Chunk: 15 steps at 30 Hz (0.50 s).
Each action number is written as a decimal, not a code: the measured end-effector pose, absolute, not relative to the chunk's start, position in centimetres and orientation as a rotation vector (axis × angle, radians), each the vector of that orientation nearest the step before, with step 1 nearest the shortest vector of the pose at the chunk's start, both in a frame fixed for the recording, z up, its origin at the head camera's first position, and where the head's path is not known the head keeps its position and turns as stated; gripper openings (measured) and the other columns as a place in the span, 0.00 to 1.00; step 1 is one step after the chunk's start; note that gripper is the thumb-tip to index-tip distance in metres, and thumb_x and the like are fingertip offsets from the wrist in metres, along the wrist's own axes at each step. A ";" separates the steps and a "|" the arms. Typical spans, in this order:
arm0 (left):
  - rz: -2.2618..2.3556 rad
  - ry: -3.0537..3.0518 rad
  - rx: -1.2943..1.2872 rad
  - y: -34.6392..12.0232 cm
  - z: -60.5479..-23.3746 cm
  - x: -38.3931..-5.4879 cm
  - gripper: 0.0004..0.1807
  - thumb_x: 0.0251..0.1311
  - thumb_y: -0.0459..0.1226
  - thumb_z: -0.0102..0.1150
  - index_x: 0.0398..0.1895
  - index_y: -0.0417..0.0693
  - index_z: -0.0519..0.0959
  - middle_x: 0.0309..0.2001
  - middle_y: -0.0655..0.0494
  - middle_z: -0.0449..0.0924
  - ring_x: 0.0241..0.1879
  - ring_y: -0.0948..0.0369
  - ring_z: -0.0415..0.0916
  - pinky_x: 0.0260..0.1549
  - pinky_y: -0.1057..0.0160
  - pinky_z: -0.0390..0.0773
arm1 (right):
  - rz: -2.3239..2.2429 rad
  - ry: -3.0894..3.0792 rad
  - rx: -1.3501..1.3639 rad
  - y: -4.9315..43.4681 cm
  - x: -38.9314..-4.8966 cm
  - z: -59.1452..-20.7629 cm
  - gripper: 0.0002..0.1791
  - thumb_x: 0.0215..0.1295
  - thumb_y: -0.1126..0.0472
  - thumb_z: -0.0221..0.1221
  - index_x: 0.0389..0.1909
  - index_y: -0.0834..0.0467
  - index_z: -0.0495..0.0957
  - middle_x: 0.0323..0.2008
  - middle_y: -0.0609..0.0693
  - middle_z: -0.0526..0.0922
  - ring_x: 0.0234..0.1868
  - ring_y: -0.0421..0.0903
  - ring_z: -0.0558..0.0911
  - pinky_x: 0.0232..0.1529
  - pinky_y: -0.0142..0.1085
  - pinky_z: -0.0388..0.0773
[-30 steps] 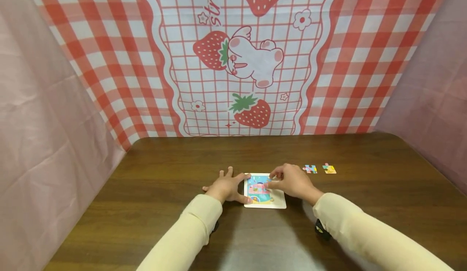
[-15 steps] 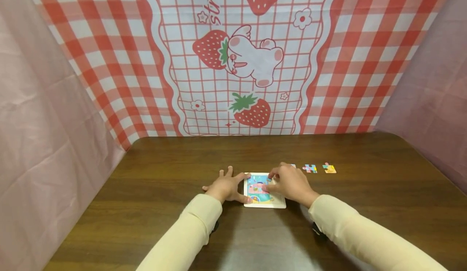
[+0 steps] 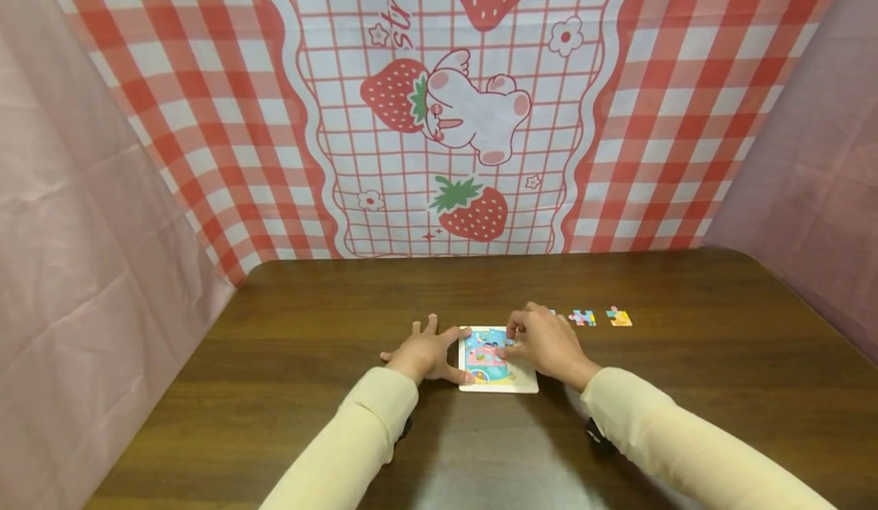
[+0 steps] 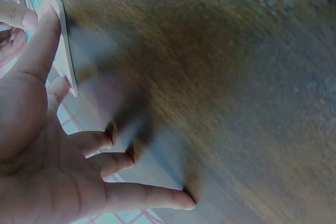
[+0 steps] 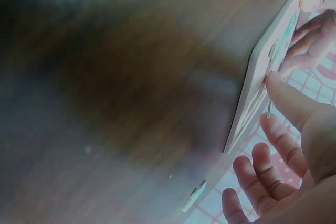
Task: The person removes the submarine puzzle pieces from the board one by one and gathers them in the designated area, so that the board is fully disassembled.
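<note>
A small puzzle board point(image 3: 498, 389) with a pale rim lies flat on the table, its left part filled with a blue and pink picture. Bare cream backing shows at the lower right. My left hand point(image 3: 421, 354) is spread beside it, thumb and index finger resting on the left rim. In the left wrist view the other fingers point(image 4: 157, 196) stretch out with tips at the tabletop. Over the board's upper right, my right hand point(image 3: 552, 342) pinches a puzzle piece point(image 5: 269, 109), seen edge-on in the right wrist view. The right thumb tip is right at the board.
Two loose puzzle pieces, one pink and blue point(image 3: 583, 318) and one yellow point(image 3: 620, 317), lie behind and right of the board. Another piece point(image 3: 552, 312) peeks out behind the right hand. A checked strawberry cloth point(image 3: 473, 213) hangs at the table's back edge.
My right hand has shifted slightly left over the board, uncovering the edge of a loose piece behind it. The left hand has stayed on the rim.
</note>
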<state>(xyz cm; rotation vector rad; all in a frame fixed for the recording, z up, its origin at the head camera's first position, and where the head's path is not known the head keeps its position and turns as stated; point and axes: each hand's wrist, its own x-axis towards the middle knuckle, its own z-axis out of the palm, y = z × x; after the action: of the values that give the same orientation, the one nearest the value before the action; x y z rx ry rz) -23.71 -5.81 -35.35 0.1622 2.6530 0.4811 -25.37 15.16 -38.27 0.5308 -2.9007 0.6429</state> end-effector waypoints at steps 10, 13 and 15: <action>0.473 2.636 0.149 -5.9 -35.5 -23.8 0.45 0.56 0.56 0.72 0.77 0.73 0.63 0.82 0.48 0.41 0.80 0.44 0.38 0.57 0.16 0.53 | 0.792 -2.900 0.698 16.5 -26.0 -38.2 0.12 0.52 0.52 0.78 0.27 0.51 0.84 0.28 0.45 0.73 0.29 0.41 0.71 0.31 0.37 0.68; 0.477 2.634 0.149 -5.9 -35.4 -23.8 0.45 0.56 0.55 0.72 0.77 0.72 0.63 0.82 0.48 0.41 0.80 0.44 0.38 0.57 0.16 0.52 | 0.763 -2.918 0.719 16.7 -26.0 -38.3 0.12 0.53 0.52 0.77 0.29 0.52 0.84 0.28 0.45 0.74 0.30 0.40 0.71 0.33 0.37 0.68; 0.479 2.635 0.149 -5.9 -35.4 -23.8 0.45 0.56 0.55 0.72 0.77 0.73 0.63 0.82 0.49 0.41 0.80 0.44 0.38 0.57 0.16 0.52 | 0.759 -2.922 0.726 16.8 -26.0 -38.3 0.13 0.53 0.51 0.77 0.31 0.52 0.85 0.29 0.45 0.75 0.32 0.41 0.72 0.34 0.38 0.69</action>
<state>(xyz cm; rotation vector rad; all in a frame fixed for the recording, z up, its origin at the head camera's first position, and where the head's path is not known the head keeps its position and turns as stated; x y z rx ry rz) -23.84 -5.90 -35.40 0.1490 2.6349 0.4794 -26.04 16.78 -38.30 0.7260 -2.9220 0.7589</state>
